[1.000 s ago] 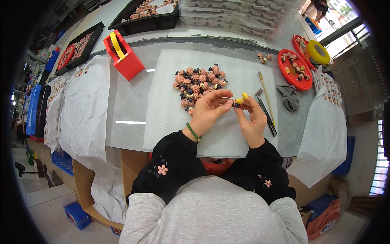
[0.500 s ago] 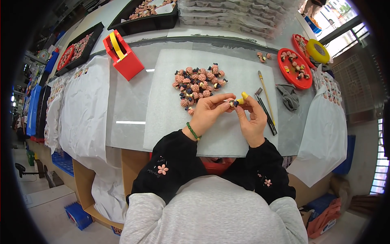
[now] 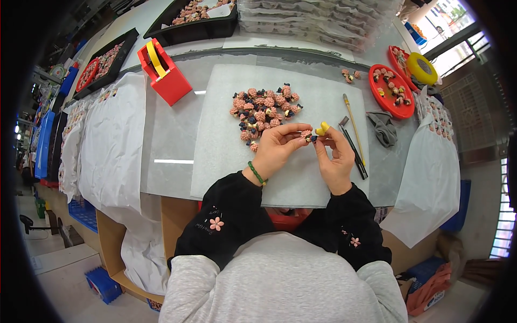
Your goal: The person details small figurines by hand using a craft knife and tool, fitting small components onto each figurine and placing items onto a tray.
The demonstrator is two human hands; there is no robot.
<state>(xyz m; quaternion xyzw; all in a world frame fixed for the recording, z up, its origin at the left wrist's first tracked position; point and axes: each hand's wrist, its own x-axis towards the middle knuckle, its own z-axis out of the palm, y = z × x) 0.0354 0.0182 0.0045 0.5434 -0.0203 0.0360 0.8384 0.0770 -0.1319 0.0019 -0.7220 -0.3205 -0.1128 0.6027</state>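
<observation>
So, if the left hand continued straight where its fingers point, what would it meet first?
Probably the right hand, just past the small pink-and-navy figurine in the left hand; depth is unclear.

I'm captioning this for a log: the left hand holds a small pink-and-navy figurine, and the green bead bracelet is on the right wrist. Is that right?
Not quite: the head view shows the green bead bracelet on the left wrist, not the right. The rest stands: the left hand holds a small pink-and-navy figurine.
</observation>
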